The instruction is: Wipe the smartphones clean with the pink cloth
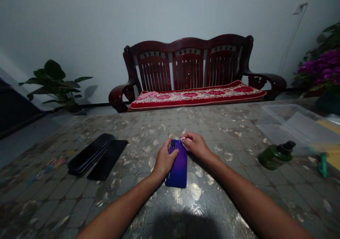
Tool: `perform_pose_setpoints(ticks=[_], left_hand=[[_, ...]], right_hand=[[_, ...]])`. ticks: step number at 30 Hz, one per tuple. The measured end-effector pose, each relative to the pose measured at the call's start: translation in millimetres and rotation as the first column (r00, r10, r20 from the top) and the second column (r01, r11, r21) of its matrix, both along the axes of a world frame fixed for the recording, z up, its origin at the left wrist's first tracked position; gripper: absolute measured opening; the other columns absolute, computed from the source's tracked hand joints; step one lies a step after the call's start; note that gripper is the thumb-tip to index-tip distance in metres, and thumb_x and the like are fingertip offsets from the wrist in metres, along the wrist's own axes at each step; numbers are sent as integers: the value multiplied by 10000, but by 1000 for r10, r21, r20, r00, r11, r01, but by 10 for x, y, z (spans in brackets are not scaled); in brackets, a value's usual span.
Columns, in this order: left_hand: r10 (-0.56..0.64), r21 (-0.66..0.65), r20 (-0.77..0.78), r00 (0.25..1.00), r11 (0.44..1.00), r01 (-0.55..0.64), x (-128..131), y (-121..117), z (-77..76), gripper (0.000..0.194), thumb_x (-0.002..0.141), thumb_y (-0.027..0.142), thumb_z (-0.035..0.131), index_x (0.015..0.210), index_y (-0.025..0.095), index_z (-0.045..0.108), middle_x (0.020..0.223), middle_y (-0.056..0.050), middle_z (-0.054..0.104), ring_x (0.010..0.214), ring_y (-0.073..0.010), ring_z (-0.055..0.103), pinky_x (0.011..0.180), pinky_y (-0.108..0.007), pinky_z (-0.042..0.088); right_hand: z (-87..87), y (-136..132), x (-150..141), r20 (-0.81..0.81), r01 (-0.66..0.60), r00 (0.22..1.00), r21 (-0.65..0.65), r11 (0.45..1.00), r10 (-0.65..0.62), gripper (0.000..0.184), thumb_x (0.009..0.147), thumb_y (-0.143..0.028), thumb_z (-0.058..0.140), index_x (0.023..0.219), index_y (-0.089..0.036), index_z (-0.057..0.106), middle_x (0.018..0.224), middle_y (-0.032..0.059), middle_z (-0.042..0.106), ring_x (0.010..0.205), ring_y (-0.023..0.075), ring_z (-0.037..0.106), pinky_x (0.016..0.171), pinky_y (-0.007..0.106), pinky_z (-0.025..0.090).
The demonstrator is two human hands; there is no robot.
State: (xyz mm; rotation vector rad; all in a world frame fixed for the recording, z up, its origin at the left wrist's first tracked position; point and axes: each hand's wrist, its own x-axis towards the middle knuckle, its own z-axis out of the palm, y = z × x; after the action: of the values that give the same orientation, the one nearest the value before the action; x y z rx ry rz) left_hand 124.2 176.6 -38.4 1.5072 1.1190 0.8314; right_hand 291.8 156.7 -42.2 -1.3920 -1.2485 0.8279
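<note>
A purple-blue smartphone [178, 170] lies back side up on the patterned tablecloth [212, 196], its camera strip at the upper left. My left hand [164, 160] grips the phone's upper left part, with the thumb across its back. At the phone's top right corner, my right hand [196, 145] pinches a small pale pink cloth or tissue [186, 139] against the edge. The exact kind of this pink piece is too small to make out.
Left of my arms lie a stack of dark phones [91, 152], another black phone [108, 160] and several colourful bands [54, 163]. On the right stand a green pump bottle [276, 156] and a clear plastic box [289, 132], near a green clip-like item [323, 164]. Behind is a wooden bench [187, 69].
</note>
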Motion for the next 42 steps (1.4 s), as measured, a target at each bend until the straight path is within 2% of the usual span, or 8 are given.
perform_pose_setpoints(ticks=[7, 11, 15, 26, 30, 33, 36, 42], left_hand=[[-9, 228, -296, 955, 970, 80, -4, -37, -10, 604, 839, 161, 598, 1432, 108, 501, 1456, -177, 560, 1355, -293, 528, 1182, -440, 352], [-10, 307, -334, 943, 944, 119, -25, -58, -30, 544, 852, 161, 560, 1394, 141, 525, 1357, -158, 583, 1309, -269, 540, 1170, -453, 360], [-53, 290, -320, 946, 945, 151, -64, -63, -49, 585, 810, 139, 566, 1393, 157, 524, 1337, -143, 539, 1313, -257, 511, 1184, -434, 341], [-242, 219, -364, 899, 916, 335, -279, -88, 63, 614, 740, 112, 595, 1351, 178, 606, 1377, -138, 549, 1352, -279, 470, 1204, -450, 312], [-317, 181, -398, 861, 893, 413, -386, -103, 170, 586, 747, 118, 612, 1329, 187, 631, 1400, -133, 554, 1355, -285, 479, 1196, -439, 331], [-400, 149, -458, 794, 846, 512, -508, -186, 272, 607, 777, 204, 678, 1378, 224, 599, 1463, -123, 515, 1388, -309, 446, 1199, -470, 326], [-470, 104, -552, 689, 780, 617, -620, -303, 338, 803, 706, 353, 816, 1446, 225, 532, 1571, -152, 396, 1446, -370, 358, 1191, -529, 321], [-481, 151, -660, 577, 667, 729, -706, -389, 324, 1019, 648, 342, 885, 1537, 262, 393, 1622, -160, 326, 1473, -382, 316, 1185, -534, 320]], right_hand=[[16, -77, -34, 378, 13, 926, 0, 1000, -12, 168, 886, -227, 551, 895, -202, 717, 828, 25, 739, 768, 181, 664, 708, 265, 432], [73, -128, -68, 532, 17, 846, 12, 1000, -20, 178, 942, -211, 524, 919, -206, 701, 878, 43, 739, 819, 191, 664, 736, 268, 427], [85, -159, -85, 611, 18, 791, 37, 999, -37, 161, 959, -194, 530, 950, -205, 690, 935, 65, 739, 899, 203, 658, 808, 279, 433], [53, -164, -93, 685, -12, 728, 30, 999, -12, 169, 967, -203, 526, 981, -211, 695, 989, 68, 738, 952, 217, 644, 848, 297, 440], [12, -159, -68, 638, -19, 770, 47, 999, -16, 177, 961, -233, 519, 955, -210, 694, 963, 68, 739, 938, 221, 645, 851, 314, 448], [-27, -143, -34, 482, -1, 876, 64, 998, -30, 189, 955, -276, 512, 942, -217, 691, 920, 48, 740, 896, 210, 660, 821, 311, 465], [-37, -115, -15, 305, 7, 952, 55, 998, -23, 193, 941, -319, 526, 951, -217, 690, 914, 36, 744, 860, 200, 674, 792, 303, 483], [55, -111, -55, 361, -73, 932, 87, 994, 37, 170, 928, -310, 555, 919, -221, 701, 936, 41, 743, 927, 210, 657, 854, 323, 473]])
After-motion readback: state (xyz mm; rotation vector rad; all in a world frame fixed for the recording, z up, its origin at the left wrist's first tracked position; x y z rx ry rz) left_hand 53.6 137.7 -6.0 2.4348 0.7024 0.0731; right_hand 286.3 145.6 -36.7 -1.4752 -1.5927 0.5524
